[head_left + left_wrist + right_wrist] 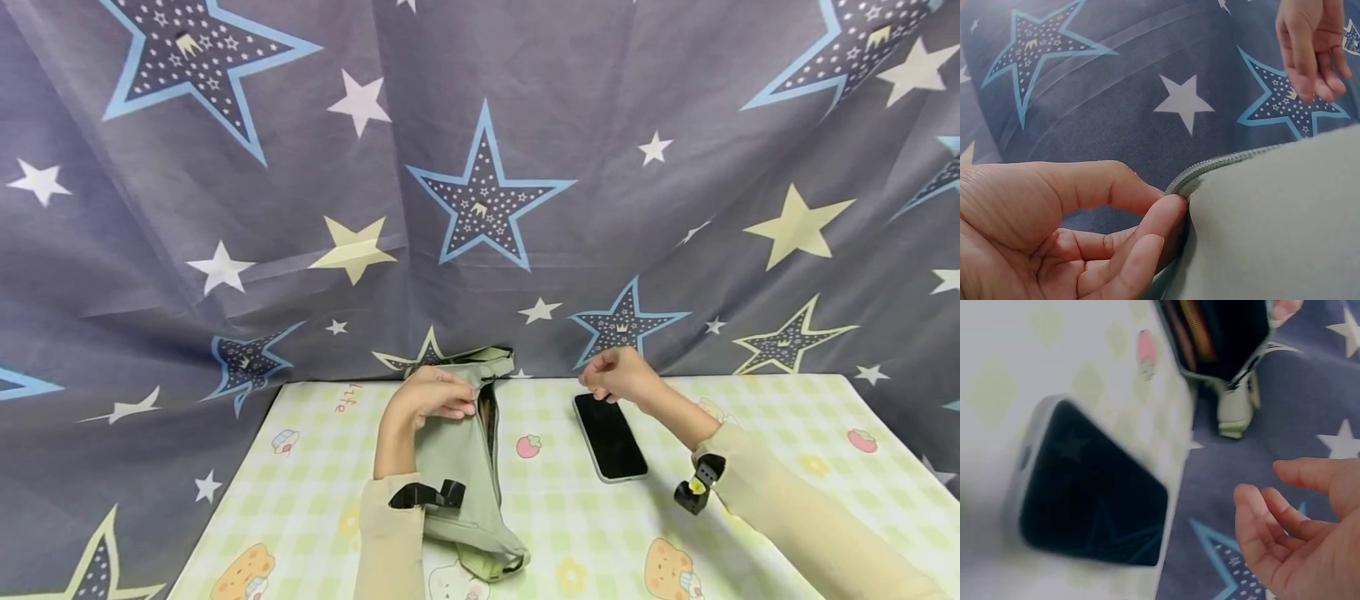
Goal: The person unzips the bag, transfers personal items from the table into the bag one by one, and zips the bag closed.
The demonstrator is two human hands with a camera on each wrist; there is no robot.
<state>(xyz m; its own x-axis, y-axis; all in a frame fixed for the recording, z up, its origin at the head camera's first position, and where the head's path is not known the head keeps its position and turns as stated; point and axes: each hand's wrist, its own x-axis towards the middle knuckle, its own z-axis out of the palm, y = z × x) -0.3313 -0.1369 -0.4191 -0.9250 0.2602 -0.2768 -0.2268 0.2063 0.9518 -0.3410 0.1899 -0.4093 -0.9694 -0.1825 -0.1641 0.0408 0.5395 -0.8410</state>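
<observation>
A light green zippered bag (453, 454) lies lengthwise on the table, its zipper parted. My left hand (431, 398) pinches the bag's zippered edge near the far end; in the left wrist view, thumb and fingers meet at the zipper (1210, 165). The right wrist view looks into the dark opening, where a brownish strip (1196, 328) shows along one side. To the right of the bag a smartphone (611, 437) rests face up with a dark screen. Over its far end hovers my right hand (618, 375), fingers loosely bent, nothing between them (1304, 525).
A green-and-white checked cloth (750, 492) with cartoon prints covers the table. Right behind its far edge hangs a grey-blue curtain (465, 300) with stars. Strap ends (495, 567) stick out from the bag's near end. Each wrist carries a small black camera (697, 487).
</observation>
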